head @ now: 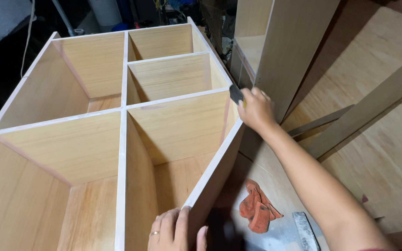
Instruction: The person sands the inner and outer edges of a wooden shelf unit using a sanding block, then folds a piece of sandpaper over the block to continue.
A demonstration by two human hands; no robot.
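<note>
Right hand (pixel 255 110) of mine is closed in a fist round a dark sanding block (pixel 236 94), pressing it against the pale top edge of the wooden cabinet (pixel 164 121), at the far end of its side panel. Left hand (pixel 175 228) clamps the near end of that panel, fingers curled over the rim, which I judge steadies the carcass. Its palm is cut off below the frame. An orange rag (pixel 258 208) lies on the floor beside a metal scraper (pixel 304 230), partly out of view.

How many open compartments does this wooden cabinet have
5 in the wooden cabinet: large back left, small back right, one before it, front right, front left. Others may lie outside the frame.
</note>
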